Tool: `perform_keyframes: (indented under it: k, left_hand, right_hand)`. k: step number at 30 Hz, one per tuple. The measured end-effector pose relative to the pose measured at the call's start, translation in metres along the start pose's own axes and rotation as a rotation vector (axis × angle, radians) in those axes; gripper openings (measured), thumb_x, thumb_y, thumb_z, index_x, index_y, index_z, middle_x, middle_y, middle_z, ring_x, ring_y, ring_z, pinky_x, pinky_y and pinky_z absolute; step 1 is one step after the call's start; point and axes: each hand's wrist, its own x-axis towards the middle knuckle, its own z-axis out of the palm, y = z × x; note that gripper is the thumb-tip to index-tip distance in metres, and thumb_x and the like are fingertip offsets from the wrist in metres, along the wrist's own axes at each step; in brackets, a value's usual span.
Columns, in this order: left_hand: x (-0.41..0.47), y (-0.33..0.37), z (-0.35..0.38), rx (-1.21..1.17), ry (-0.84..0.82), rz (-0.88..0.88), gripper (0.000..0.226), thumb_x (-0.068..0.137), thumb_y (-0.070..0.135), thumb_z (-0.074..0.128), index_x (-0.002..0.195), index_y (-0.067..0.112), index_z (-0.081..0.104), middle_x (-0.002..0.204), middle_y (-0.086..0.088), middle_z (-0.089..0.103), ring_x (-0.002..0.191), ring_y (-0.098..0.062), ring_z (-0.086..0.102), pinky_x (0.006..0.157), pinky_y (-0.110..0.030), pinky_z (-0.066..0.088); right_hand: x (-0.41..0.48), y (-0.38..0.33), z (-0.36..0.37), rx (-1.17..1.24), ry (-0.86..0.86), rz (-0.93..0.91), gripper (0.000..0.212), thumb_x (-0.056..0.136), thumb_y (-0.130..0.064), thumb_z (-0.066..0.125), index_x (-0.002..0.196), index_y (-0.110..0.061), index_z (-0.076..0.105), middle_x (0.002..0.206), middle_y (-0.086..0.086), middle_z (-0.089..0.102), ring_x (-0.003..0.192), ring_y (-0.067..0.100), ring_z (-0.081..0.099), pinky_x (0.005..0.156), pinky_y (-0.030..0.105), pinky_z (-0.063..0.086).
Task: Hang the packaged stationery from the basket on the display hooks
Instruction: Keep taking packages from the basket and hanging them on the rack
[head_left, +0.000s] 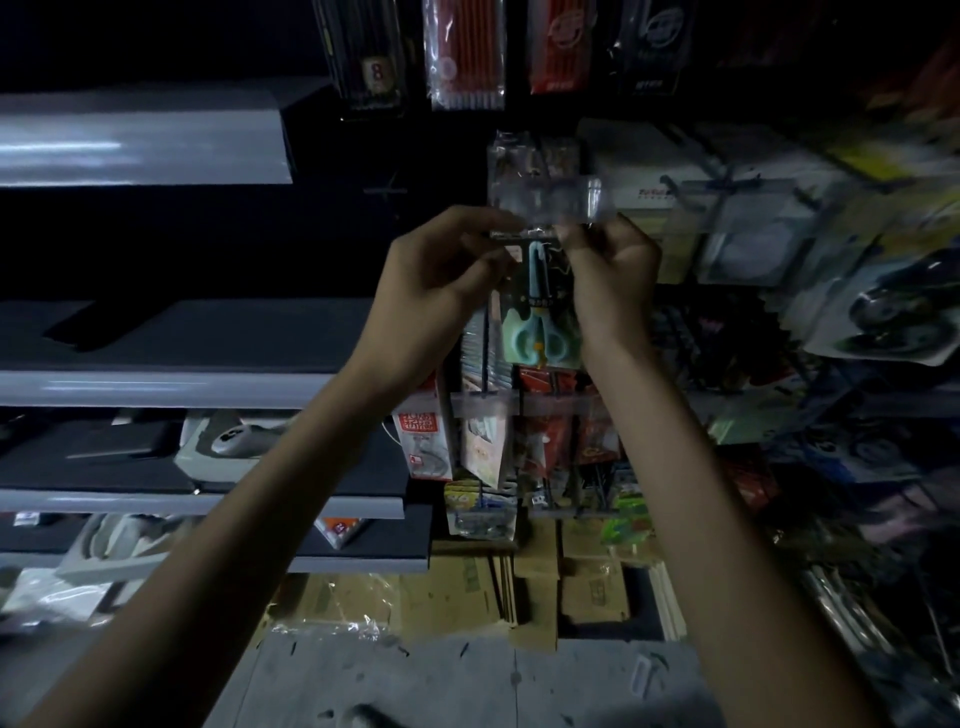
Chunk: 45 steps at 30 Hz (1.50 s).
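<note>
The left hand (441, 275) and the right hand (610, 265) were raised together at the centre of the frame. Each was pinched on an upper corner of a scissors pack (540, 317), the left on the left corner and the right on the right. The pack was held upright between them, its long axis vertical and its lower end hanging between the wrists. A clear tag (550, 200) was seen just above the fingertips, touching or nearly touching the pack's top edge. The hook behind the tag could not be made out. The pack's hang hole, hidden by the fingers, was judged to lie just below the tag, so a short lift and push away was called for. Both hands were equally near.
</note>
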Motion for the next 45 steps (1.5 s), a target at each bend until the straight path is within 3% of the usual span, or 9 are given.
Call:
perform_keyframes:
  k: [4, 8, 13, 17, 21, 31, 36, 40, 45]
  left_hand:
    - [-0.004, -0.018, 0.003, 0.073, 0.039, 0.01, 0.022, 0.102, 0.001, 0.061, 0.121, 0.009, 0.071, 0.103, -0.009, 0.075, 0.097, -0.017, 0.074, 0.088, -0.037, 0.061]
    - [-0.001, -0.035, 0.004, 0.109, 0.192, -0.026, 0.022, 0.1, 0.01, 0.069, 0.121, 0.015, 0.069, 0.102, -0.011, 0.072, 0.092, -0.017, 0.072, 0.078, -0.026, 0.058]
    - [0.003, -0.051, 0.016, -0.02, 0.237, -0.212, 0.028, 0.096, 0.016, 0.077, 0.122, 0.012, 0.069, 0.099, -0.009, 0.074, 0.09, -0.013, 0.075, 0.076, -0.023, 0.06]
    - [0.0, -0.058, 0.024, -0.149, 0.189, -0.257, 0.009, 0.098, 0.005, 0.072, 0.105, 0.01, 0.072, 0.091, -0.008, 0.075, 0.079, -0.008, 0.072, 0.067, -0.019, 0.054]
    - [0.001, -0.061, 0.025, -0.203, 0.207, -0.26, 0.009, 0.098, 0.003, 0.071, 0.104, 0.009, 0.073, 0.09, -0.008, 0.076, 0.08, -0.012, 0.073, 0.067, -0.021, 0.056]
    - [-0.011, -0.07, 0.028, -0.207, 0.264, -0.183, 0.024, 0.096, 0.001, 0.072, 0.119, 0.004, 0.068, 0.104, -0.005, 0.076, 0.098, -0.013, 0.075, 0.084, -0.027, 0.06]
    - [-0.035, -0.072, 0.036, -0.156, 0.235, -0.124, 0.036, 0.103, 0.009, 0.067, 0.137, 0.018, 0.064, 0.125, 0.002, 0.075, 0.118, -0.012, 0.071, 0.093, -0.025, 0.059]
    - [-0.046, -0.087, 0.038, -0.018, 0.198, -0.09, 0.046, 0.108, 0.024, 0.062, 0.152, 0.029, 0.052, 0.141, 0.001, 0.065, 0.128, -0.014, 0.064, 0.104, -0.041, 0.057]
    - [-0.045, -0.095, 0.04, 0.04, 0.198, -0.11, 0.056, 0.101, 0.043, 0.058, 0.156, 0.043, 0.045, 0.131, -0.001, 0.058, 0.115, -0.014, 0.066, 0.099, -0.038, 0.06]
  right_hand:
    - [-0.002, -0.001, -0.001, 0.011, -0.03, 0.026, 0.022, 0.095, -0.024, 0.074, 0.075, -0.023, 0.065, 0.069, -0.013, 0.064, 0.067, 0.001, 0.059, 0.068, 0.021, 0.049]
    - [-0.001, 0.0, -0.003, 0.007, -0.033, 0.039, 0.021, 0.096, -0.025, 0.073, 0.076, -0.021, 0.066, 0.07, -0.009, 0.063, 0.066, 0.001, 0.056, 0.066, 0.017, 0.046]
    - [0.0, 0.0, -0.001, 0.043, -0.015, 0.106, 0.028, 0.093, -0.029, 0.076, 0.083, -0.005, 0.067, 0.078, 0.003, 0.06, 0.076, 0.012, 0.054, 0.072, 0.027, 0.045]
    - [-0.002, 0.0, -0.003, 0.058, -0.016, 0.146, 0.02, 0.091, -0.028, 0.078, 0.074, -0.02, 0.071, 0.073, -0.006, 0.066, 0.076, 0.01, 0.06, 0.074, 0.029, 0.048]
    - [-0.008, 0.003, -0.009, 0.076, 0.021, 0.111, 0.013, 0.092, -0.018, 0.077, 0.098, -0.006, 0.074, 0.089, -0.003, 0.073, 0.082, 0.004, 0.069, 0.075, 0.017, 0.051]
    - [-0.046, 0.038, -0.029, -0.185, 0.042, -0.083, 0.039, 0.095, -0.011, 0.072, 0.132, -0.017, 0.062, 0.105, 0.0, 0.071, 0.096, 0.007, 0.069, 0.083, 0.018, 0.055]
    - [-0.054, 0.043, -0.034, -0.194, -0.037, -0.062, 0.048, 0.096, -0.012, 0.071, 0.141, -0.025, 0.059, 0.108, -0.009, 0.067, 0.102, 0.0, 0.066, 0.095, 0.02, 0.054]
    - [-0.056, 0.047, -0.035, -0.215, -0.053, -0.061, 0.053, 0.097, -0.016, 0.071, 0.146, -0.03, 0.056, 0.115, -0.007, 0.066, 0.105, 0.003, 0.065, 0.092, 0.022, 0.056]
    - [-0.053, 0.046, -0.038, -0.238, -0.081, -0.027, 0.056, 0.098, -0.017, 0.07, 0.148, -0.033, 0.053, 0.114, -0.011, 0.064, 0.1, 0.003, 0.066, 0.085, 0.022, 0.058]
